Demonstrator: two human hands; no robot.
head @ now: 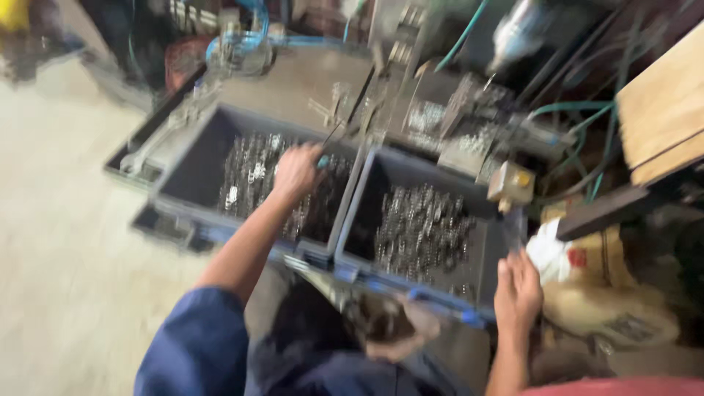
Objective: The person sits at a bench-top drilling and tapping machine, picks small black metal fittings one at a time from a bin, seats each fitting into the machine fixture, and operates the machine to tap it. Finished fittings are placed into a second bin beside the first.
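Grey plastic bins sit side by side, each holding a heap of small shiny metal parts: the left bin (192, 158) and the right bin (381, 183). The left hand (295, 172) reaches over the left bin's parts (253, 176), fingers closed around a thin dark tool with a blue handle (323, 159). The right hand (518, 290) hovers half open, holding nothing, just beside the right bin's outer corner, near a white rag (550, 253).
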